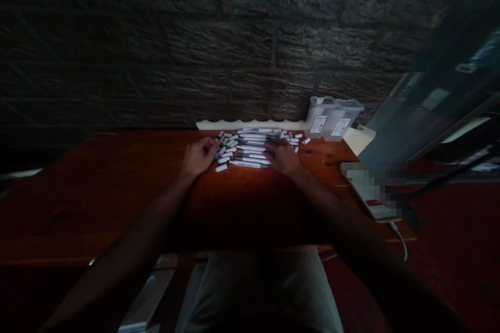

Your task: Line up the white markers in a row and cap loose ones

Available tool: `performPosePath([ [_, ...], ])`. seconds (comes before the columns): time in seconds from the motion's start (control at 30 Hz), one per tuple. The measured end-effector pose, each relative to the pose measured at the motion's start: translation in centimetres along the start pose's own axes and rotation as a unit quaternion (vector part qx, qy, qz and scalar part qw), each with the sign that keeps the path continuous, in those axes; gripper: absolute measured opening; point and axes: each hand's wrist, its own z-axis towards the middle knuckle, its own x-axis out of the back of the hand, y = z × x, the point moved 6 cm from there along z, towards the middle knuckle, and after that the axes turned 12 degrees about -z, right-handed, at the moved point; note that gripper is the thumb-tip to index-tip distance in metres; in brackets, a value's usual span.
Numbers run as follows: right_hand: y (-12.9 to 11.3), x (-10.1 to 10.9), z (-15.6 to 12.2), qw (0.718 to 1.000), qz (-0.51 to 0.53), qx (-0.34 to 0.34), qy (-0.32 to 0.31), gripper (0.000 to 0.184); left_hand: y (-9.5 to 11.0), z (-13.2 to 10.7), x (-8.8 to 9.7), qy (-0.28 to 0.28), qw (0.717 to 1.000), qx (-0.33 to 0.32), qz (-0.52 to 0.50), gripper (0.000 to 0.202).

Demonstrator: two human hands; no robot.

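Note:
A heap of white markers with coloured caps [252,146] lies on the reddish wooden table [117,192] close to the wall. My left hand [198,156] rests at the heap's left edge, fingers curled onto a few markers. At the heap's right edge, my right hand [283,156] lies palm down with its fingers on the markers. Whether either hand grips a marker is too dim and small to make out.
Two clear plastic boxes with labels [332,118] stand behind the heap at the right. A white scalloped strip [250,125] runs along the dark stone wall. A white device with a cable [375,203] lies at the right. My lap and a chair edge show below.

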Motion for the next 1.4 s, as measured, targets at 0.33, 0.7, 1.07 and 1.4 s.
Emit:
performPosePath([
  [0.33,0.1,-0.3,0.3,0.997,0.069,-0.006,0.025,0.019,1.9,-0.4,0.1,0.031,0.999,-0.008,-0.038,0.034],
  [0.7,-3.1,2.8,-1.3,0.942,0.285,-0.014,0.175,0.017,6.2,-2.2,-1.8,-0.031,0.968,-0.072,-0.239,0.033],
  [1.07,-4.0,3.7,-1.7,0.938,0.300,-0.023,0.171,0.019,3.9,-0.6,-1.2,0.002,0.909,0.054,-0.413,0.039],
  [1.4,-1.9,1.5,-1.2,0.955,0.263,-0.079,0.110,0.025,-3.1,0.6,7.5,0.095,0.991,0.071,0.054,0.040],
])
